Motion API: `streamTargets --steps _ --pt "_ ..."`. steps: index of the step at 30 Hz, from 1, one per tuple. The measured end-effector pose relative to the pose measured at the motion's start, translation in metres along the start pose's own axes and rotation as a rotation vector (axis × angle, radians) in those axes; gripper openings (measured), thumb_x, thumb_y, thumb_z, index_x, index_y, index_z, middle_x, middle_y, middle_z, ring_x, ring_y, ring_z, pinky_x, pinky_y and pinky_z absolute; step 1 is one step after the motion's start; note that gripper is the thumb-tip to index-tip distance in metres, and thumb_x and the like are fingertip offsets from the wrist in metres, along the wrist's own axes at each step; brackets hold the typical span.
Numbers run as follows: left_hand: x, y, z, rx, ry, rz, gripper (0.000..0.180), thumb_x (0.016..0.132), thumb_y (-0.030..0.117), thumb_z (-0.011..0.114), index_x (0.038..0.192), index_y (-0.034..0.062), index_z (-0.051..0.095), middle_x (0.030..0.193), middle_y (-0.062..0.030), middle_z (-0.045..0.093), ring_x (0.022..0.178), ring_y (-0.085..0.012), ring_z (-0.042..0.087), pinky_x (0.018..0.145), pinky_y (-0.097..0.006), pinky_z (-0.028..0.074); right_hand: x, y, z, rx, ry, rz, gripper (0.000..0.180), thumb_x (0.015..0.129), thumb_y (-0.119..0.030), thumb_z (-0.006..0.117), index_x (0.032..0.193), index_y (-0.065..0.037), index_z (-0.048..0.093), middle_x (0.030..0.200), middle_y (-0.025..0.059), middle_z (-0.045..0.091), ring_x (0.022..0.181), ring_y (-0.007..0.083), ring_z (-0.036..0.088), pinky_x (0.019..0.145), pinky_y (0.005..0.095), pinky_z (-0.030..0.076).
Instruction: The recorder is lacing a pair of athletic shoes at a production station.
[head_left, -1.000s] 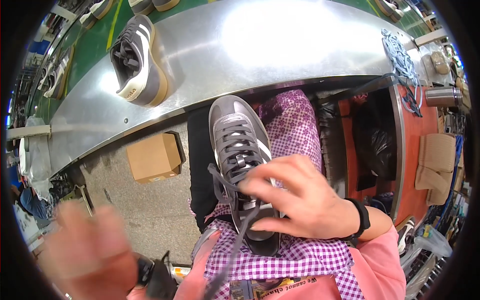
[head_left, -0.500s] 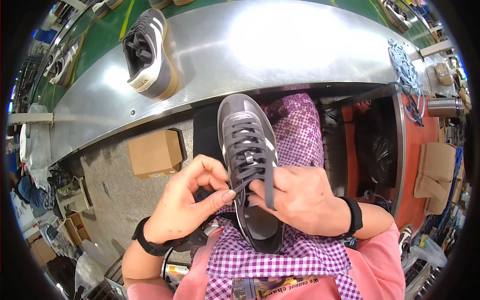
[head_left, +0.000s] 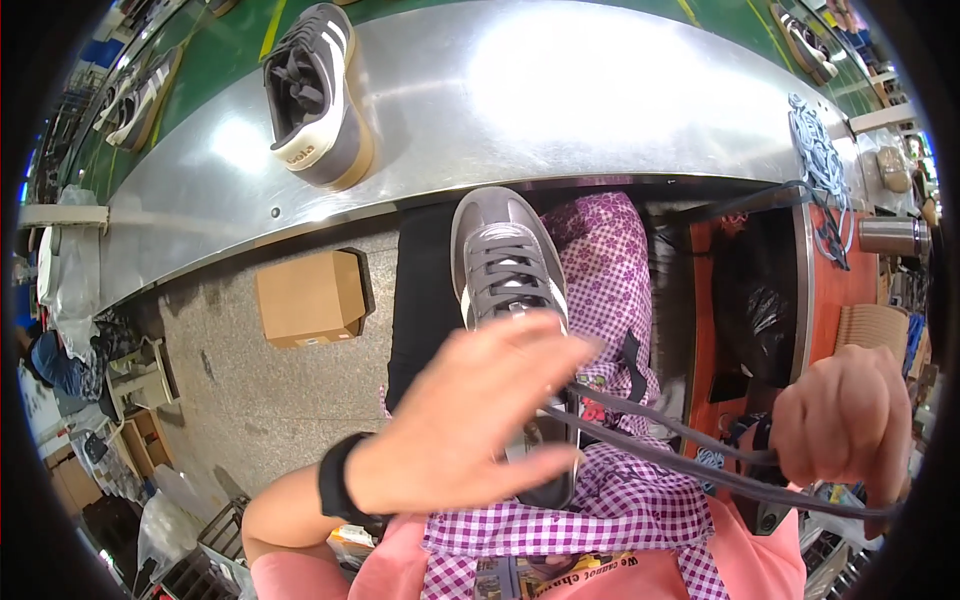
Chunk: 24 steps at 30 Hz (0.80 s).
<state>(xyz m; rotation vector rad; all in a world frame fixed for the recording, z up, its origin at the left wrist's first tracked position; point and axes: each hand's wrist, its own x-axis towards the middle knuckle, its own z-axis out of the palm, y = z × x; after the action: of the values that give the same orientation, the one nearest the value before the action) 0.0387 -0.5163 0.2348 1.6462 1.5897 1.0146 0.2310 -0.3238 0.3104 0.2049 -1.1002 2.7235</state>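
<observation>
A grey sneaker [head_left: 508, 245] with white stripes and dark laces lies on my lap, toe pointing away. My left hand [head_left: 480, 415] is over its middle and opening, fingers stretched and thumb apart, slightly blurred; it hides the upper lacing and part of the collar. Out to the right, my right hand [head_left: 845, 425] is closed round the dark shoelaces [head_left: 690, 455]. Two lace strands run taut from the shoe to that fist. Whether the left palm touches the shoe cannot be told.
A metal bench [head_left: 420, 110] spans the front, with a similar sneaker [head_left: 318, 100] at its left. Light blue laces [head_left: 815, 140] are heaped at its right end. A cardboard box [head_left: 308, 298] stands on the floor at left; a red-topped table [head_left: 835, 300] stands at right.
My right hand has swung far right from the shoe, drawing the laces out straight. My left hand has moved right, its fingers going from a pinch to stretched out over the shoe.
</observation>
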Motion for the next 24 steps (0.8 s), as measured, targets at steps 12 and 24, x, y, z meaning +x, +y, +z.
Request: streamTargets --steps 12,24 --pt "-0.002 0.064 0.036 -0.281 -0.357 0.272 0.020 0.085 0.023 0.058 0.084 0.0035 0.054 0.076 -0.0090 0.051 0.075 -0.0254 0.052 0.071 -0.036 0.039 -0.007 0.114 -0.020 -0.437 0.036 0.667 0.025 0.097 -0.024 0.058 0.104 -0.001 0.065 0.077 0.0030 0.063 0.071 0.0076 0.056 0.061 0.0272 0.046" --pt "-0.025 0.043 -0.009 -0.090 -0.027 -0.503 0.035 0.092 0.028 0.060 0.119 0.0043 0.061 0.093 -0.0142 0.064 0.081 -0.0269 0.066 0.065 -0.038 0.053 -0.008 0.069 0.003 -0.574 -0.278 0.564 0.014 0.097 -0.014 0.054 0.104 -0.001 0.053 0.072 0.0149 0.061 0.065 0.0301 0.064 0.060 0.0375 0.050"
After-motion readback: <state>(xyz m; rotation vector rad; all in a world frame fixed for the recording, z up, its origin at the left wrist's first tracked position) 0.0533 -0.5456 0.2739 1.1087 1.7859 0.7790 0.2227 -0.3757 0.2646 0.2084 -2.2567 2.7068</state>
